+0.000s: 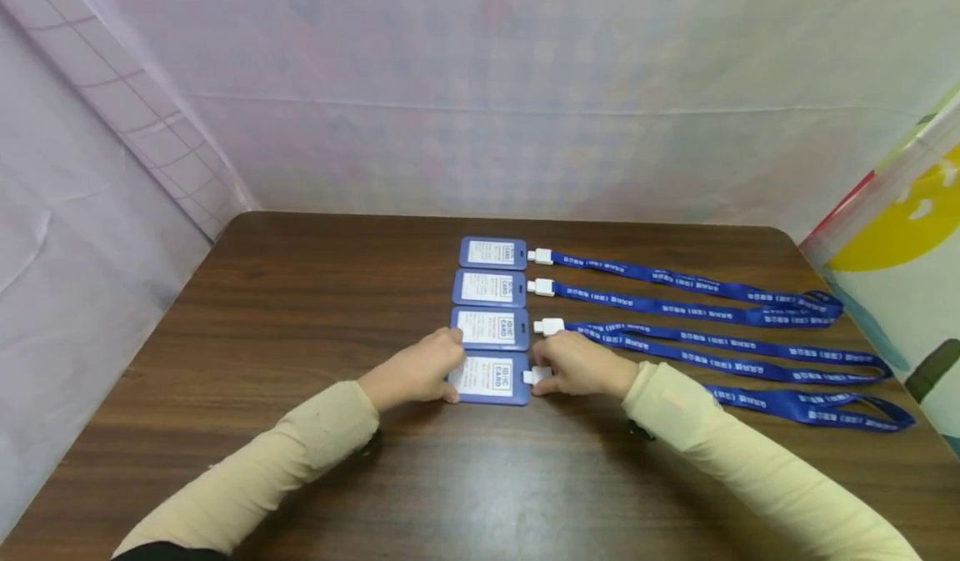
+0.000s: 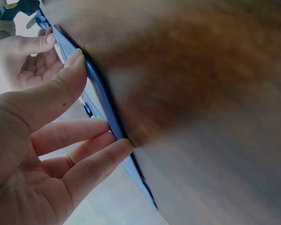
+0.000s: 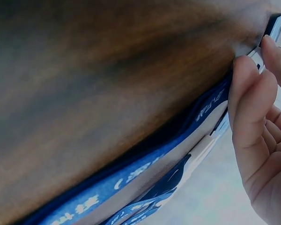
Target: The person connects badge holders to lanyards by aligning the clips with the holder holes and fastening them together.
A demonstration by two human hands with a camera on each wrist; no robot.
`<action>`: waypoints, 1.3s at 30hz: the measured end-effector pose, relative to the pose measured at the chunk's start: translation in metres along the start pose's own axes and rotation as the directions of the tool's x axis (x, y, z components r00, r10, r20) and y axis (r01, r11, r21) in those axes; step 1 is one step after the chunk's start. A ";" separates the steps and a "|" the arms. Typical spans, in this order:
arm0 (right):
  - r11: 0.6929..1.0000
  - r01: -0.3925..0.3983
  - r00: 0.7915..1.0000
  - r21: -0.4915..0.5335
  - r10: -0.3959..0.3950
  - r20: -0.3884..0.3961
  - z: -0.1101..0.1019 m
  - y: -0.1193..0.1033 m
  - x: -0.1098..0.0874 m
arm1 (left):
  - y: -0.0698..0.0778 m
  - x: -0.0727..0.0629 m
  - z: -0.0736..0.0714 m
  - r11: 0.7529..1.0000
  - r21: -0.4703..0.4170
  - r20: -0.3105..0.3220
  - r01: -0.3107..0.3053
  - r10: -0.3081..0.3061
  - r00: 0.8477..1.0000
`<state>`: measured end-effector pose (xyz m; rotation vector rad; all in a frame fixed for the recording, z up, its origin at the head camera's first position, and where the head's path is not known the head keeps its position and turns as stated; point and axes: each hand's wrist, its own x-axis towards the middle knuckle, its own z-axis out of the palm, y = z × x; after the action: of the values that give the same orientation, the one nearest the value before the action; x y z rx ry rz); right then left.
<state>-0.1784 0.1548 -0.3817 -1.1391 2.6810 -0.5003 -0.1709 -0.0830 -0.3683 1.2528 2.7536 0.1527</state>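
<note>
Nearest in a column of several blue ID card holders is one card holder (image 1: 501,389) lying flat on the wooden table. My left hand (image 1: 420,368) holds its left end; in the left wrist view the thumb and fingers (image 2: 97,169) meet the holder's edge (image 2: 103,93). On the right, my right hand (image 1: 583,364) pinches the white clip (image 1: 537,375) of the nearest blue lanyard (image 1: 817,408), close by the holder's slotted end. Fingers partly cover the clip, so whether it is joined to the holder cannot be told.
Beyond lie more card holders, the third (image 1: 491,344), second (image 1: 489,301) and farthest (image 1: 492,266), each facing a white clip (image 1: 545,256) on a blue lanyard stretched rightward. The table (image 1: 300,294) ends at a pale cloth backdrop (image 1: 487,127).
</note>
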 end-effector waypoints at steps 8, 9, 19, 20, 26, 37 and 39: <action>0.999 0.035 0.999 -0.030 -0.035 0.004 -0.001 -0.002 0.003 | -0.001 0.001 0.001 1.000 -0.010 0.003 -0.004 0.004 1.000; 0.998 0.040 0.999 -0.044 -0.040 0.007 -0.001 -0.002 0.003 | -0.001 0.001 0.001 1.000 -0.011 0.005 -0.004 0.004 1.000; 1.000 0.015 1.000 -0.025 -0.015 0.023 0.001 -0.002 0.004 | -0.003 0.001 -0.001 1.000 -0.010 -0.004 -0.018 0.018 1.000; 1.000 0.018 1.000 -0.019 -0.018 0.023 0.001 -0.002 0.003 | -0.004 0.001 -0.001 1.000 -0.010 -0.005 -0.022 0.022 1.000; 0.999 0.018 1.000 -0.034 -0.018 0.016 0.002 0.000 0.000 | -0.005 0.004 -0.002 0.999 -0.029 0.002 -0.025 0.025 1.000; 0.996 0.049 0.999 -0.071 -0.049 0.004 0.001 -0.001 -0.004 | -0.008 0.004 -0.004 0.997 -0.076 0.058 0.026 -0.022 0.998; 0.997 0.054 0.999 -0.063 -0.055 -0.001 0.000 -0.001 -0.005 | -0.008 0.004 -0.005 0.996 -0.084 0.051 0.035 -0.031 0.998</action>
<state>-0.1744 0.1579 -0.3813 -1.2321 2.6918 -0.4293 -0.1801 -0.0858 -0.3647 1.1729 2.6942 0.2293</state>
